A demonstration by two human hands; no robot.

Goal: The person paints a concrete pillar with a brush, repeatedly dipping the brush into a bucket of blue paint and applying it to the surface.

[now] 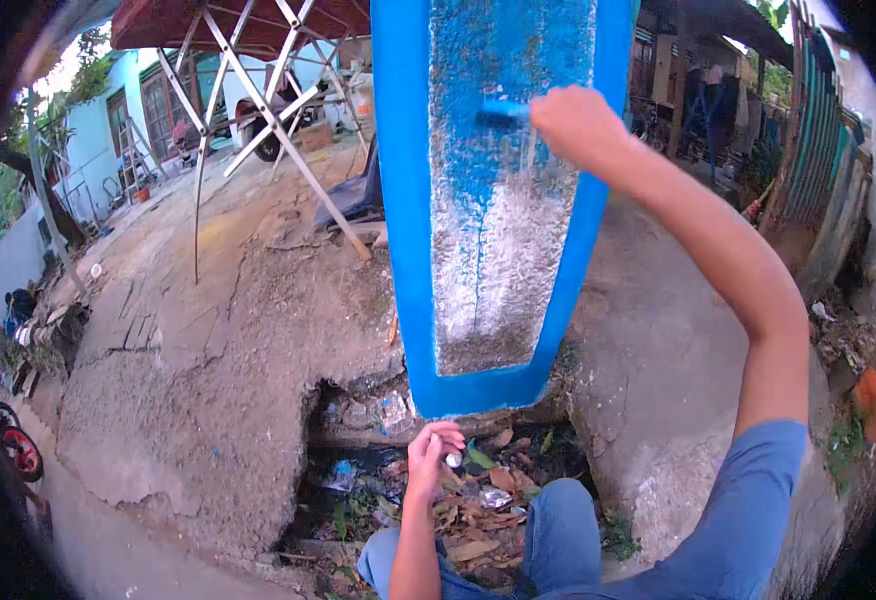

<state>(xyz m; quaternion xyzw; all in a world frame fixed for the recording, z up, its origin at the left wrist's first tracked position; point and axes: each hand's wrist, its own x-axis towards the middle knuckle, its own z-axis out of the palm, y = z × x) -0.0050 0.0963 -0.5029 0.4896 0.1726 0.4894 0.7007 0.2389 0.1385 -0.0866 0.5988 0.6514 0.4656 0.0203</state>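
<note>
My right hand is closed round a paintbrush with blue paint on it. Its bristles are against the rough face of an upright pillar. Smooth bright blue borders frame this face; its upper part is patchily blue, while the lower part is whitish and grey. My left hand hangs low near the pillar's foot, fingers loosely bent and apart. A small white thing shows right beside its fingers, above the leaf litter.
Below me, a broken-edged ditch holds dry leaves and litter. Cracked concrete spreads to the left. A crossed metal frame carries a red cover behind. Houses and a corrugated fence stand farther back.
</note>
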